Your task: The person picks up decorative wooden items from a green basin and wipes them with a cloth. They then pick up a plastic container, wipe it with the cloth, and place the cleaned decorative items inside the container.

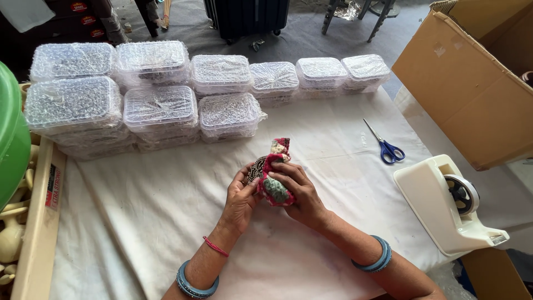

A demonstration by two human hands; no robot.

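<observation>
both hands (272, 194) | grip patterned cloth bundle (276, 169), perhaps a pouch

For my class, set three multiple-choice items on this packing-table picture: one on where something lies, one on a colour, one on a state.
1. Where do the scissors lie?
A. On the white cloth, between the wrapped boxes and the tape dispenser
B. Inside the cardboard box
C. On top of the wrapped boxes

2. What colour are the scissors' handles?
A. Red
B. Blue
C. Yellow

3. How is the cloth bundle held?
A. It lies alone on the cloth
B. Only the left hand holds it
C. Both hands hold it

Answers:
1. A: they rest on the cloth, right of the wrapped boxes and above the tape dispenser, outside the cardboard box.
2. B: the handle loops are blue.
3. C: the left hand and right hand both close around it above the cloth.
</observation>
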